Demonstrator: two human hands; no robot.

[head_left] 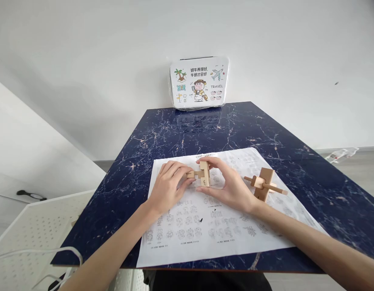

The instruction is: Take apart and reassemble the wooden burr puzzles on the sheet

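Over the printed diagram sheet (187, 230), my left hand (167, 186) pinches a small notched wooden puzzle piece (190, 174) between thumb and fingers. My right hand (232, 184) grips a larger upright wooden puzzle block (204, 173) by its top and bottom ends. The narrow end of the small piece meets the notch of the block; how deep it sits I cannot tell. To the right of my right hand, a joined wooden puzzle (264, 184) with a round dowel through it rests on the sheet.
The dark blue marbled table (202, 137) bears the sheet. At its far edge a white case (199, 85) with cartoon prints stands against the wall. White cables (66, 249) and a perforated white surface (32, 226) lie at the lower left. A clear plastic item (341, 154) is at the far right.
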